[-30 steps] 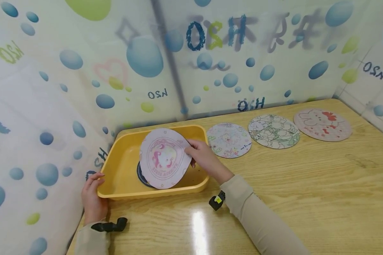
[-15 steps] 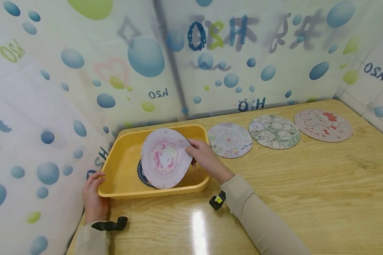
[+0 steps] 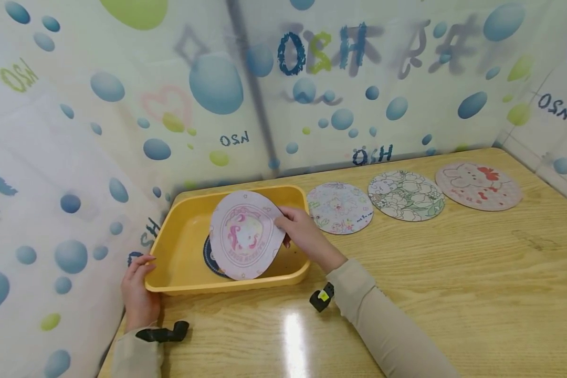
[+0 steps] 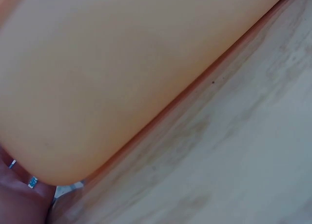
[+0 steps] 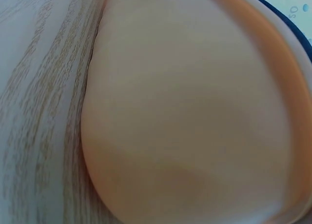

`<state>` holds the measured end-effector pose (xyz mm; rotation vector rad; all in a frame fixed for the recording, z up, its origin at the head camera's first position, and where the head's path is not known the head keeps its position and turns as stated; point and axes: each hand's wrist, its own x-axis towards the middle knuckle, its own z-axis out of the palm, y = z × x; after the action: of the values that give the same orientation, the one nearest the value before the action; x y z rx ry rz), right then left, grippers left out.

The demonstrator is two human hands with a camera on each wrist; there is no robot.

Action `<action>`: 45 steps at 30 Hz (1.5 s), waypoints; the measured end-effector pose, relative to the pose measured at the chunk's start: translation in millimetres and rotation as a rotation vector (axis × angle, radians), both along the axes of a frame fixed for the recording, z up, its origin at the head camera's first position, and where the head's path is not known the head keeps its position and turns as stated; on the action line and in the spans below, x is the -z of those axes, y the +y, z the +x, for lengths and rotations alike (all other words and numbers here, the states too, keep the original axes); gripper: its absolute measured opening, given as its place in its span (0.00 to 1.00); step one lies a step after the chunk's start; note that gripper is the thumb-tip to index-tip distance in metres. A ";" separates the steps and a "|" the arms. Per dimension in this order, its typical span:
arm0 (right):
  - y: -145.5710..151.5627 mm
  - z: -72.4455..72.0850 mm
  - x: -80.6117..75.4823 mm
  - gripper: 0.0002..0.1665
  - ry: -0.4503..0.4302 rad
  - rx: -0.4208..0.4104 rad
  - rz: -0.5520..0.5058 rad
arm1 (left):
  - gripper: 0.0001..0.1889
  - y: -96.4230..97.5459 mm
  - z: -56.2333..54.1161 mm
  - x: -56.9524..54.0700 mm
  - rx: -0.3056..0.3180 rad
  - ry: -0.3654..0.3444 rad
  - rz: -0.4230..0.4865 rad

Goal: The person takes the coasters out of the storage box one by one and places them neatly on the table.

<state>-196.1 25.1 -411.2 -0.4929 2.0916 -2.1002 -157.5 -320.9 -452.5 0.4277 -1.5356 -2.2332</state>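
Note:
My right hand (image 3: 307,234) pinches the right edge of a round pale pink mat (image 3: 247,236) with a pony print. The mat is tilted inside a yellow plastic tub (image 3: 177,244). Beneath it, a dark blue round mat (image 3: 209,257) shows only at its left edge. At the tub's left front corner my left hand (image 3: 139,289) grips the rim, fingertips over the edge. Both wrist views are mostly filled by the tub's outer wall (image 4: 107,77); a bit of the left hand (image 4: 27,197) with a ring shows in the left one.
Right of the tub, a row of round mats lies on the wooden table (image 3: 430,294): one with small colourful drawings (image 3: 342,209), one with white flowers (image 3: 406,195), one with a pink rabbit (image 3: 479,185). A bubble-printed curtain (image 3: 170,63) borders the table's back and left.
The pony mat's left edge has shifted very slightly right. Both hands keep their hold in nearly the same places.

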 end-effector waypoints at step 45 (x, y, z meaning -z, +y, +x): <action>9.3 1.9 -12.0 0.17 -0.158 0.074 -0.111 | 0.10 0.8 0.5 -0.5 -0.070 -0.023 -0.034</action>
<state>-194.2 34.3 -399.2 -0.2548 1.9435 -2.2252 -156.9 -320.1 -452.0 0.4908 -1.5443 -2.1530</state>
